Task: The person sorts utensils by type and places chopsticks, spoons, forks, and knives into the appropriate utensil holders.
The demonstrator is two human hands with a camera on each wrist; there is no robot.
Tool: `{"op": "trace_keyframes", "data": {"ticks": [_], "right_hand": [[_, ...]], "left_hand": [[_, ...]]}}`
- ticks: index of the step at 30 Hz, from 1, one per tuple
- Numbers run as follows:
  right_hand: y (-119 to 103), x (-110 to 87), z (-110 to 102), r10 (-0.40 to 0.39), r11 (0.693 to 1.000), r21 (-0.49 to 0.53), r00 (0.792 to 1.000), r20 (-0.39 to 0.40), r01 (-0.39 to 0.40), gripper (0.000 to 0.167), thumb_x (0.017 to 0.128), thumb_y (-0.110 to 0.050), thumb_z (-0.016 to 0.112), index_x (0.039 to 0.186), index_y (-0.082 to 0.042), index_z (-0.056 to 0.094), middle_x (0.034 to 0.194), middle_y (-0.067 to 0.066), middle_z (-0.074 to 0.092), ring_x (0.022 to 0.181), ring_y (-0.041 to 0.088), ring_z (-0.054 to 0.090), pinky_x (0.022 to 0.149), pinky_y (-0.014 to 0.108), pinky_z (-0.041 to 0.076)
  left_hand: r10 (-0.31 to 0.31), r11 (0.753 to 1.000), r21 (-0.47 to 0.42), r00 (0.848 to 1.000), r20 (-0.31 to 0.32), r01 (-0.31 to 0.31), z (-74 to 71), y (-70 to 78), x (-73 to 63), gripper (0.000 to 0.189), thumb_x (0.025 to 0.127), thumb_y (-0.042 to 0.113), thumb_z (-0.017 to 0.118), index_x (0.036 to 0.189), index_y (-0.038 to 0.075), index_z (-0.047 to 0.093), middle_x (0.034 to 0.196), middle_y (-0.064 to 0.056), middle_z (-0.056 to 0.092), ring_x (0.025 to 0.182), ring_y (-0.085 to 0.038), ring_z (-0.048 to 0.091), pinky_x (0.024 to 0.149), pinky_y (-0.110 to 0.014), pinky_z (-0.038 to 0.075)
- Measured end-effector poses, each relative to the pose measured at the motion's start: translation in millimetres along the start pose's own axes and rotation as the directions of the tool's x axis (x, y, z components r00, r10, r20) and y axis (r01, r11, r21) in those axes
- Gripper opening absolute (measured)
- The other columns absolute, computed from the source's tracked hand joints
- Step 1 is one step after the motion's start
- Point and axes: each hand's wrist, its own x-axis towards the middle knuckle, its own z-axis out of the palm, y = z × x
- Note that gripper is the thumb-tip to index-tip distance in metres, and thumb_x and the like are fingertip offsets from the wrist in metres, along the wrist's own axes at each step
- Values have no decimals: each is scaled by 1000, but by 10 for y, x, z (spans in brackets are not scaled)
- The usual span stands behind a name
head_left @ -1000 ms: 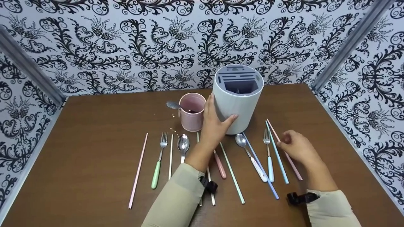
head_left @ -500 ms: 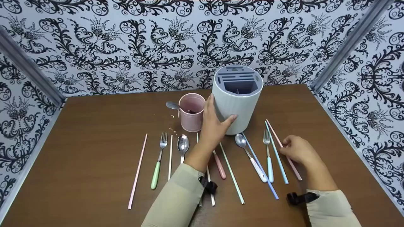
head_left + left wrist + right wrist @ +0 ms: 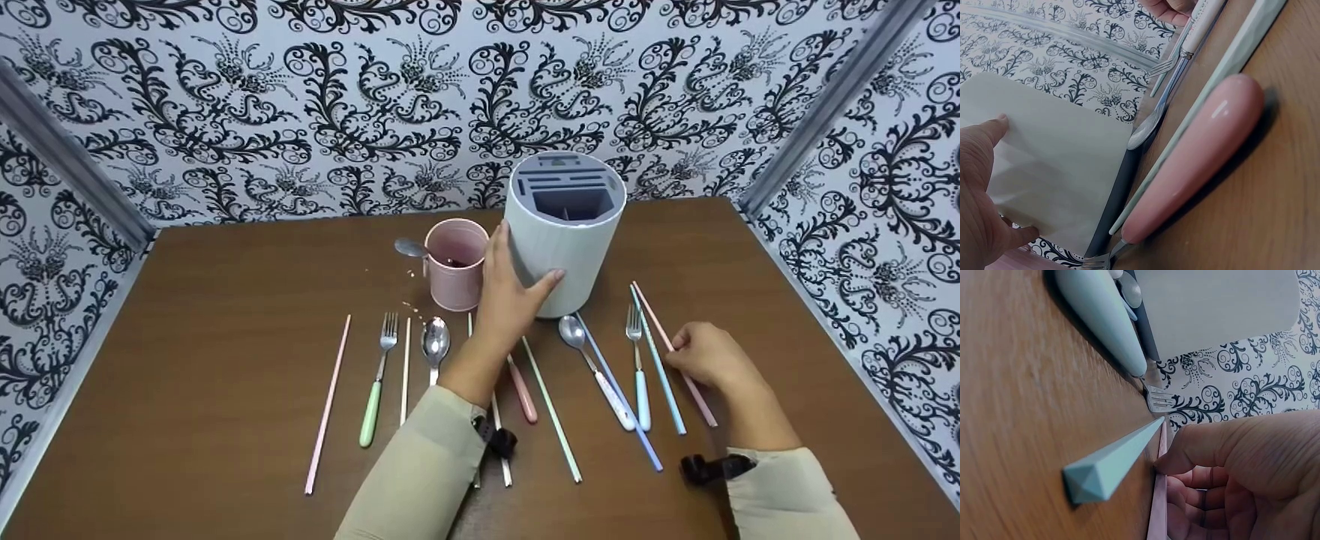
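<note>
A tall white cylindrical utensil holder (image 3: 574, 266) with a grey slotted top stands near the back of the table. My left hand (image 3: 510, 304) rests on its front left side, with straight, spread fingers and the thumb on the front. At the right, my right hand (image 3: 709, 356) pinches a pink chopstick (image 3: 651, 315) between thumb and fingers; in the right wrist view, the pink chopstick (image 3: 1157, 512) runs under the thumb. Close to it lie a light blue chopstick (image 3: 667, 386) and a fork with a blue handle (image 3: 643, 401).
A pink cup (image 3: 456, 289) with a spoon (image 3: 409, 247) over its rim stands left of the holder. Across the wooden table (image 3: 225, 337) lie a green-handled fork (image 3: 370, 416), a metal spoon (image 3: 436, 343), a patterned-handle spoon (image 3: 613, 400) and several chopsticks. Patterned walls enclose the back and sides.
My right hand has lowered slightly onto the pink chopstick, and its thumb and fingers have closed on it. The left hand and the holder have stayed in place.
</note>
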Motion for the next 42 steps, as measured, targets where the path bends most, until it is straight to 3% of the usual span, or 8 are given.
{"op": "trace_keyframes", "data": {"ticks": [26,42], "right_hand": [[-33,7,11,18,999,-48,999,-31,-19,18,87,-20,67,77,-6,63,73,3,60,67,20,56,58,30,43],[-86,-33,-86,2,999,38,998,-59,0,24,86,-16,66,99,4,64,90,14,68,76,23,63,64,30,49]], "left_hand": [[0,1000,13,1000,1,0,9,-6,8,106,84,37,87,164,7,23,165,-18,33,155,-31,33,127,-45,31],[2,1000,5,1000,9,-2,-4,-8,7,106,85,37,86,165,8,22,166,-17,33,155,-29,32,128,-44,30]]}}
